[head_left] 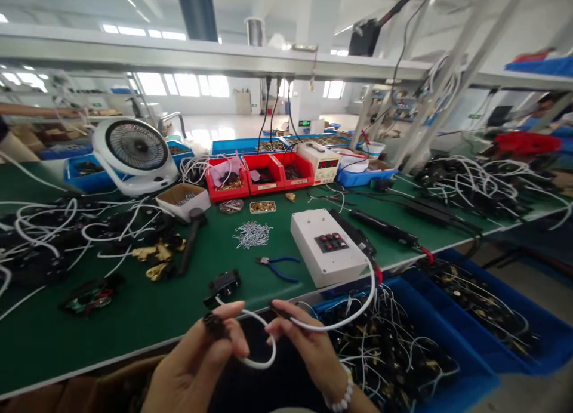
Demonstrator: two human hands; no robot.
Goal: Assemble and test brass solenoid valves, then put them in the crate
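Note:
My left hand [197, 356] is closed around a small black part [213, 326]; its exact kind is hard to make out. In my right hand [308, 350] a white cable [362, 308] with a dark end is pinched between thumb and fingers. A loop of white cable [268, 359] hangs between both hands. Just beyond the left fingertips lies a black block-shaped part [224, 283] on the green mat [174, 317]. Blue-handled cutters [280, 267] and a white box with dark terminals [322, 264] are farther out.
Blue bins [470, 374] of black parts and white cables sit at the right. A fan [134, 153], red bins [228, 192], a power supply [319, 162], a hammer [191, 240], metal pins [253, 234] and a black electric screwdriver [382, 228] occupy the bench. Cable heaps lie on both sides.

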